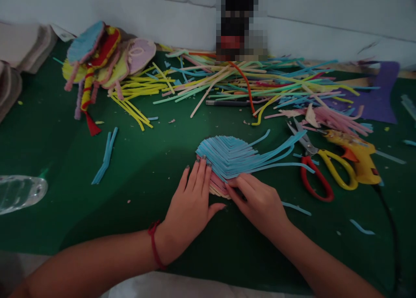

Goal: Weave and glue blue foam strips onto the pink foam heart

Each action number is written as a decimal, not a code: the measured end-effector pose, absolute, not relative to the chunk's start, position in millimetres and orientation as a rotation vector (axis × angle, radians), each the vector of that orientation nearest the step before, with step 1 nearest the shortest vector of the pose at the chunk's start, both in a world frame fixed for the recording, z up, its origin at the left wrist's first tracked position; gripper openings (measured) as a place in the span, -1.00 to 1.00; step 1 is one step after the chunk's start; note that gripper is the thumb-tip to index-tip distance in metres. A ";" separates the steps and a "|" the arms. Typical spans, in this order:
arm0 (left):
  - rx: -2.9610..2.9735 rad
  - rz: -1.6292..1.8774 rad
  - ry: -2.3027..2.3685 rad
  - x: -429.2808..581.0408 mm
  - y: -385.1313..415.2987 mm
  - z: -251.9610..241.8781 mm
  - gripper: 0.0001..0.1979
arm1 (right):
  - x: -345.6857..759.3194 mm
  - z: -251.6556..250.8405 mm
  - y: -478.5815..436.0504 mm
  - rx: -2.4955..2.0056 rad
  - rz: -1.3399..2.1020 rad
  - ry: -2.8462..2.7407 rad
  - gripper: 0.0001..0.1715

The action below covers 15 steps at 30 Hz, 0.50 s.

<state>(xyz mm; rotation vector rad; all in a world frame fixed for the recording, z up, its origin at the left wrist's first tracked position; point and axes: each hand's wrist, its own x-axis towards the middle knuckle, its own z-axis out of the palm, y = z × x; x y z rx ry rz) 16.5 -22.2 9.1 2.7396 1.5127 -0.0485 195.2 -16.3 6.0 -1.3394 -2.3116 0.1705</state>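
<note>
Plastic (21, 194), clear and ridged, is cut off by the left edge, at nine o'clock from the blue disc (224, 155) on the green counter (97, 207). Tan boards (19, 44) are stacked at ten o'clock, and nearer on that bearing small fans (102, 53) are piled. Two blue strips (106, 157) are left at nine o'clock. At eight o'clock the left hand (190, 196) is laid on the disc's edge, its fingers flat and near one another, the thumb held apart. The disc is covered with angled blue strips, pink and cream ones being shown at six o'clock. Coloured strips (273, 87) are heaped at twelve to one. At five o'clock the right hand (261, 198) is bent to the lower rim; whether its fingers are clamped on a strip cannot be told. Open scissors (313, 150) are laid at three o'clock, beside a yellow glue gun (362, 157). Purple sheet (383, 96) is spread between two and three.
</note>
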 end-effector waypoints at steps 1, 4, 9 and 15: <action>2.734 -0.052 1.513 16.5 -22.3 9.1 -0.22 | 195.4 6.0 -16.3 -1.341 0.172 -2.313 -0.79; 2.708 -0.059 1.518 16.7 -22.2 9.0 -0.21 | 196.1 6.0 -16.3 -1.344 0.193 -2.313 -0.78; 2.699 -0.043 1.502 17.1 -21.1 9.5 -0.22 | 197.2 5.6 -16.1 -1.352 0.203 -2.298 -0.78; 2.697 -0.022 1.482 16.4 -19.9 10.9 -0.25 | 198.4 5.6 -15.8 -1.378 0.203 -2.297 -0.79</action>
